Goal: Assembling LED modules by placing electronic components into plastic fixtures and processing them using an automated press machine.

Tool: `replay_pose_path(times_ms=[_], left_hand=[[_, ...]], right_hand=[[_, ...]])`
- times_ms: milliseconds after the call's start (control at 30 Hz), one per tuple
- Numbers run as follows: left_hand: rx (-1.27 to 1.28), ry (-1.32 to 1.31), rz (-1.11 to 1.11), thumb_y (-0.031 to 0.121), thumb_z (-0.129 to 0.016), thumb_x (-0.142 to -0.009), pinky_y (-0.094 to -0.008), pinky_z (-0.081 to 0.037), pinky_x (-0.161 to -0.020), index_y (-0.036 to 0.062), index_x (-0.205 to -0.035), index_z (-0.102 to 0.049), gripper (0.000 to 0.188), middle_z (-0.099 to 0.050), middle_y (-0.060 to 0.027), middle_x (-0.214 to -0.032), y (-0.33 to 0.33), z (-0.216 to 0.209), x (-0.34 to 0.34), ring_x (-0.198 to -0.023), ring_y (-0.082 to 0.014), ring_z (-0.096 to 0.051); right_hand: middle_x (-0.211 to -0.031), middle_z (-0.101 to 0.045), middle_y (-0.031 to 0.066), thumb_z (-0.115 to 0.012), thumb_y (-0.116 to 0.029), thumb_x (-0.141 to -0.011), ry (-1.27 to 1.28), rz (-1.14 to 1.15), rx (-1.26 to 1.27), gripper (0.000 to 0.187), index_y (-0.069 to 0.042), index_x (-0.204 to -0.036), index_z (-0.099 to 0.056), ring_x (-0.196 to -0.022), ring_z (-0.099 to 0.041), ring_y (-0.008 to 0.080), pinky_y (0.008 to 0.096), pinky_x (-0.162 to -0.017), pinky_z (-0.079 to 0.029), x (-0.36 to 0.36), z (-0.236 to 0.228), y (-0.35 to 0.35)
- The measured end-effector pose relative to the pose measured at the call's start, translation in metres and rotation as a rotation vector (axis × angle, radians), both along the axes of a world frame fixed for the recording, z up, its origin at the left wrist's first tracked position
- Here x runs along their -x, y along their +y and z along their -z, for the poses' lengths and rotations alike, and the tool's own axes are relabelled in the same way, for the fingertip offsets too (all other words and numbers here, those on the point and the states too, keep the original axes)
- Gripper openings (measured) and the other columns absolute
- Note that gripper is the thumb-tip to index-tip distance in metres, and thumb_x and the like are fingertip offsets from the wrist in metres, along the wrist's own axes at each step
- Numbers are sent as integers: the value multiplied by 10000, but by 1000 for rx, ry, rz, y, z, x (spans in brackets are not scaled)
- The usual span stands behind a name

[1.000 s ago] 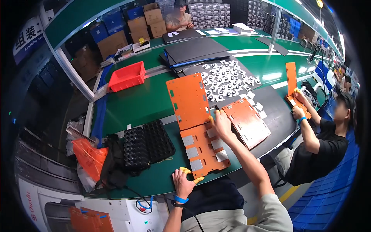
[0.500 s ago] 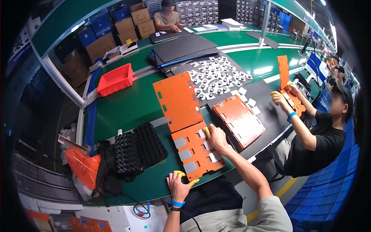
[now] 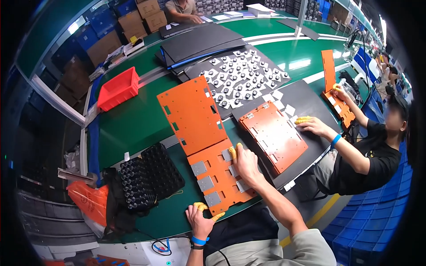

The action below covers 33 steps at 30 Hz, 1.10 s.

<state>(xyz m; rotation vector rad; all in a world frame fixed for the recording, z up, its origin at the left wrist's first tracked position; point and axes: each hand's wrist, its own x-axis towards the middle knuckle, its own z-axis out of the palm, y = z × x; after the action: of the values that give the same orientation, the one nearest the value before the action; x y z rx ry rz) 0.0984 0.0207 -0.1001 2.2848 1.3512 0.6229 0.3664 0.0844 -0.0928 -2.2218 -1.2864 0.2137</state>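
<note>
An orange hinged plate fixture (image 3: 219, 175) lies unfolded in front of me, its perforated upper leaf (image 3: 191, 113) spread away from me. Grey metal plates sit in two columns on the nearer leaf, among them one in the left column (image 3: 205, 183). My left hand (image 3: 200, 221), in yellow finger cots, rests at the near left corner, thumb and forefinger spread apart around it. My right hand (image 3: 245, 165) is closed, its fingertips down beside the far right grey plate (image 3: 227, 154). Whether anything is pinched there is hidden.
Left of the fixture stands a black tray (image 3: 153, 175) of round parts; farther off, a red bin (image 3: 119, 88). Small white pieces with dark round parts (image 3: 242, 75) cover a black sheet. A closed orange fixture (image 3: 273, 135) lies to the right, with a co-worker's hand (image 3: 313, 125) beside it.
The whole view has shifted slightly. The co-worker's one hand has moved from their own fixture to the white squares beside the closed orange fixture. My hands stay at nearly the same places.
</note>
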Motion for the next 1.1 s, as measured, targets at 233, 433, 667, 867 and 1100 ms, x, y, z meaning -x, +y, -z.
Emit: replay_pose_path(times_ms=[233, 433, 667, 867, 1100], left_hand=[[-27, -14, 12, 462, -927, -568, -421, -396, -833, 34, -842, -605, 601, -572, -75, -948, 0, 3, 0, -939, -299, -521], [-44, -25, -11, 472, -918, -577, -423, -390, -844, 42, -854, -630, 586, -597, -78, -978, 0, 3, 3, -960, -303, -531], [-67, -71, 11, 431, -928, -567, -434, -389, -842, 45, -853, -632, 565, -608, -80, -973, -1, 4, 0, -961, -311, -537], [-143, -100, 6, 395, -949, -505, -445, -392, -825, 48, -825, -593, 592, -576, -83, -909, -7, 6, 3, -936, -328, -520], [-112, -102, 41, 491, -884, -659, -471, -405, -811, 73, -849, -609, 535, -613, -105, -927, -17, -18, -2, -944, -355, -550]], right_hand=[[-694, -635, 256, -611, -311, -964, 8, 81, -40, 323, -4, -880, -562, -702, -650, 459, 529, -596, -504, 0, -2, -4], [-747, -633, 264, -612, -252, -946, 136, 39, -59, 292, 16, -832, -604, -769, -638, 462, 512, -647, -504, -7, 6, -1], [-729, -600, 274, -640, -245, -958, 185, -31, -170, 283, 8, -831, -637, -706, -629, 455, 477, -585, -483, -16, 2, -8], [-787, -634, 269, -628, -347, -965, 184, -25, -187, 349, -17, -852, -652, -777, -623, 481, 531, -658, -498, -7, 17, -3], [-777, -640, 270, -567, -354, -985, 253, -50, -163, 375, -12, -849, -642, -787, -638, 471, 542, -697, -509, -14, 11, -11]])
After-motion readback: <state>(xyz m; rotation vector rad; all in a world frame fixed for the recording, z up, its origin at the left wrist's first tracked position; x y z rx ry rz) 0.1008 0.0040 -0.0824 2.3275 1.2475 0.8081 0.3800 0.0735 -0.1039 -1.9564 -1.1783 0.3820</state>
